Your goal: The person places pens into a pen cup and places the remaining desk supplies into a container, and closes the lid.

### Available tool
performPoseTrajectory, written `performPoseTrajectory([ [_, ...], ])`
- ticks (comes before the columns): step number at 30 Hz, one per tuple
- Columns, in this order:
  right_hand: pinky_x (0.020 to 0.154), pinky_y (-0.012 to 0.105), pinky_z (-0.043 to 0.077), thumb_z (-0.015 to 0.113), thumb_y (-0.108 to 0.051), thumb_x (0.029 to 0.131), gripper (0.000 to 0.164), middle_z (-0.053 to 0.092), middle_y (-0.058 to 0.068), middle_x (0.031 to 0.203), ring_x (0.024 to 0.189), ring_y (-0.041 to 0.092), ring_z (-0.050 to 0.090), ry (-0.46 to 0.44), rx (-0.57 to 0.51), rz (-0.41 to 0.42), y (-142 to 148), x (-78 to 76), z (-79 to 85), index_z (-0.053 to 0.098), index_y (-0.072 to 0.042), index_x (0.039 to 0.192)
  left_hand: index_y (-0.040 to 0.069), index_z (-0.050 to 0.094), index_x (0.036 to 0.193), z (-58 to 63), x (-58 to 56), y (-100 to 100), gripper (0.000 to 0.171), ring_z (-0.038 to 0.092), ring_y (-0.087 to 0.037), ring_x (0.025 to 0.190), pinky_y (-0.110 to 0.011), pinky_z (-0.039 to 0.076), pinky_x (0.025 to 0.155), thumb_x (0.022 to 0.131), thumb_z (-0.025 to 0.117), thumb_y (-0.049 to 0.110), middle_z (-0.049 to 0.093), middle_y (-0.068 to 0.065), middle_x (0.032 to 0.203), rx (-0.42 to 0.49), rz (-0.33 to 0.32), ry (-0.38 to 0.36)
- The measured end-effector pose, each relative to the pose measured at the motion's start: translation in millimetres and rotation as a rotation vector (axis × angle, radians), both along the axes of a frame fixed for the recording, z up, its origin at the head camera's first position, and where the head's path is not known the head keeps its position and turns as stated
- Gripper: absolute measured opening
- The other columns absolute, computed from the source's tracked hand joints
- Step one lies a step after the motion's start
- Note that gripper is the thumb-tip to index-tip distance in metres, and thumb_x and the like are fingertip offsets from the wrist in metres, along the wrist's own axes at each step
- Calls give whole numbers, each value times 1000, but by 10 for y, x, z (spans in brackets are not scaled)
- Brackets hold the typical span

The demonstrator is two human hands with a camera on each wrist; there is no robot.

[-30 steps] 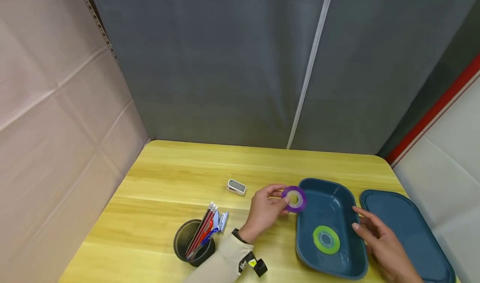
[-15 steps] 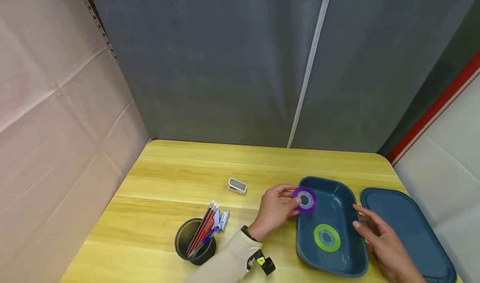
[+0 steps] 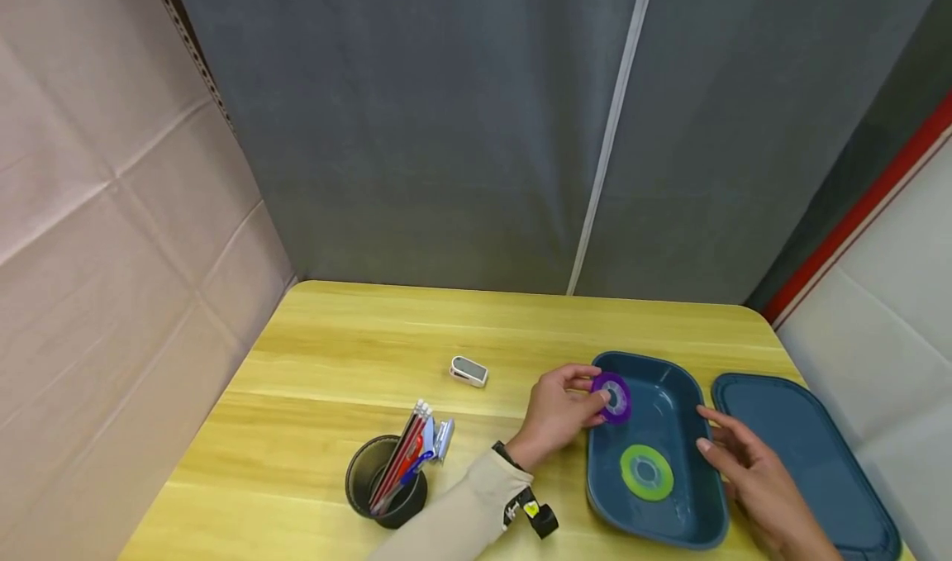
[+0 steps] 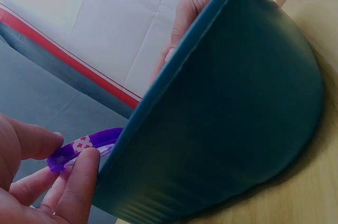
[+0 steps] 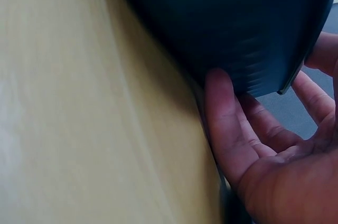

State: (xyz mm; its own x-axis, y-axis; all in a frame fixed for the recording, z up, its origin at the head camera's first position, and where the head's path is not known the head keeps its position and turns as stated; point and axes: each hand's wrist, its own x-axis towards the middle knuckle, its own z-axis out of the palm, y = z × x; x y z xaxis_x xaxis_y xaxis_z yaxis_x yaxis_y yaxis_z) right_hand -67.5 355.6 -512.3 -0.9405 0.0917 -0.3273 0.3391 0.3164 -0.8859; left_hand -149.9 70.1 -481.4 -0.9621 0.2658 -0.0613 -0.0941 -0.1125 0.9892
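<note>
My left hand [image 3: 561, 408] pinches a roll of purple tape [image 3: 614, 398] between thumb and fingers, over the left rim of a dark blue plastic box [image 3: 658, 536]. In the left wrist view the purple tape [image 4: 87, 145] shows edge-on beside the box wall [image 4: 222, 113], with a patterned label on it. A roll of green tape [image 3: 646, 473] lies flat on the box floor. On the opposite side my right hand [image 3: 754, 478] holds the box's right wall, some fingertips over the rim. Other fingers [image 5: 222, 102] touch the outer wall in the right wrist view.
A matching blue lid [image 3: 803, 454] lies right of the box, partly behind the right hand. Left of the left forearm stands a black pen cup [image 3: 364, 478] with pencils and pens. A small white-and-grey stapler-like item [image 3: 468, 371] lies farther back on the wooden table [image 3: 357, 346].
The left hand has moved right with the purple tape, from beside the box to over its left rim. My right hand and the green tape have stayed in place.
</note>
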Motion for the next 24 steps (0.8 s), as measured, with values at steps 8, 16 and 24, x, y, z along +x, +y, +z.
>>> performPoseTrajectory([
  [8,69,33,53,60,-45,107,70,49,-22,124,102,1,55,-1,3,0,-7,4,-6,29,-27,168,8,75,124,-7,-5,21,35,74,-12,78,-29,64,65,90,83,6,70,-2,99,12,6,-32],
  [16,66,33,51,60,-44,108,68,51,-23,123,100,3,55,14,2,-6,-15,15,-13,31,-27,167,9,75,123,-10,-2,16,36,75,-13,82,-30,64,68,89,84,7,72,-1,100,33,-14,-34],
  [24,69,32,51,60,-47,107,69,49,-22,127,103,-1,55,-1,10,-6,-12,1,-7,31,-30,167,2,72,125,-18,1,17,38,75,-12,83,-30,65,70,89,83,6,74,1,102,40,-15,-41],
])
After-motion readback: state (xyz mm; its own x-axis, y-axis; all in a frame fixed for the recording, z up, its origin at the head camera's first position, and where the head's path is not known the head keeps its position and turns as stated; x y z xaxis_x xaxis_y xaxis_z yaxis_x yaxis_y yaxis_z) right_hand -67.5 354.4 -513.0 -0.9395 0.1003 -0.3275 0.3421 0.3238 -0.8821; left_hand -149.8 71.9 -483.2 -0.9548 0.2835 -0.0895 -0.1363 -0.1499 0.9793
